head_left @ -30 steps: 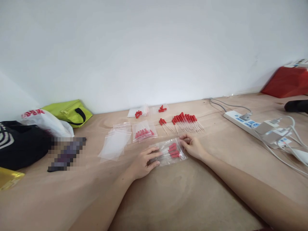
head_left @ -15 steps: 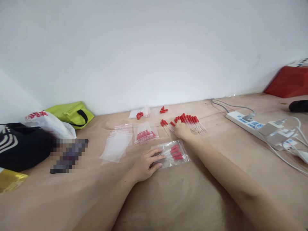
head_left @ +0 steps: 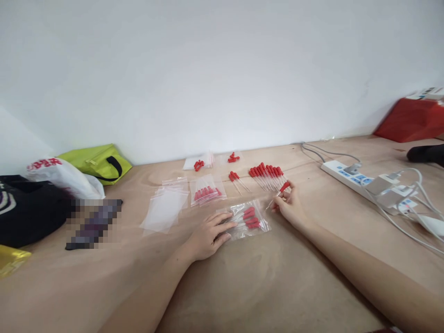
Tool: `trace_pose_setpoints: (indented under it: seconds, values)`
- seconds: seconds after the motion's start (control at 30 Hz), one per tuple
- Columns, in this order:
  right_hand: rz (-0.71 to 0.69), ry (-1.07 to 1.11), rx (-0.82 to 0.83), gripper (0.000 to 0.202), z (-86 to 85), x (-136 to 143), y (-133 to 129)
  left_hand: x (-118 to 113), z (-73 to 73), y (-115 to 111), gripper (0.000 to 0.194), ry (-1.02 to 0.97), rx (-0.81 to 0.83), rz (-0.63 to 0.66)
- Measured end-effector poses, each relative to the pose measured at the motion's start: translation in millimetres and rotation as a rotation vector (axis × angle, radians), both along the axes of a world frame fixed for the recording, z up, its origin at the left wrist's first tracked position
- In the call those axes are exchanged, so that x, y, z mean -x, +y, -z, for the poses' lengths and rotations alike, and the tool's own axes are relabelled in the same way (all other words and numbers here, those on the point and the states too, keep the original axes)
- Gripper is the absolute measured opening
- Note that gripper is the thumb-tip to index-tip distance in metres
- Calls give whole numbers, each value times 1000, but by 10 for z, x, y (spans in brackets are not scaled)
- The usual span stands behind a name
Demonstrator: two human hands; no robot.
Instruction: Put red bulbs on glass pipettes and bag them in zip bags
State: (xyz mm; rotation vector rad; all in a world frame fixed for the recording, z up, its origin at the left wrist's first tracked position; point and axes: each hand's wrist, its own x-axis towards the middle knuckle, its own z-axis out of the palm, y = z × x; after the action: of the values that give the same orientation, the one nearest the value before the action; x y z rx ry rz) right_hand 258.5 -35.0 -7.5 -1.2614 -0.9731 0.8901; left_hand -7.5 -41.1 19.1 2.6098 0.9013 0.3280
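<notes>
My left hand (head_left: 211,235) lies with outstretched fingers on the left end of a clear zip-lock bag (head_left: 265,225). Several red-bulbed droppers (head_left: 252,222) are inside that bag, side by side, bulbs to the right. Right of the bag, my right hand (head_left: 288,206) is closed on one dropper (head_left: 285,187), its red bulb up and its thin clear tube slanting down to the left. Just behind this hand is a row of loose droppers (head_left: 265,171), with a smaller group (head_left: 235,176) to its left.
Flat empty zip-lock bags (head_left: 165,210) lie left, beside a filled bag of droppers (head_left: 207,190). Loose red bulbs (head_left: 199,165) and more bulbs (head_left: 233,158) lie near the wall on bags. A power strip (head_left: 350,178) with cables is right; a yellow-green bag (head_left: 93,163) and white plastic bag (head_left: 65,178) are left.
My right hand has moved from the dropper row toward me and to the right, lifting one dropper out. My left hand stays on the bag. The view has shifted slightly.
</notes>
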Motion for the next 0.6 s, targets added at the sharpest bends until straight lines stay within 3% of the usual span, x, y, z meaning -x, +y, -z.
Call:
trace_pose_setpoints:
  seconds: [0.1, 0.33, 0.6]
  values:
    - [22, 40, -1, 69, 39, 80, -3, 2, -1, 1, 32, -25, 3, -5]
    - [-86, 87, -2, 57, 57, 151, -34, 5, 17, 2, 31, -48, 14, -5]
    - [-50, 230, 68, 49, -58, 179, -96, -6, -4, 0, 33, -33, 14, -15]
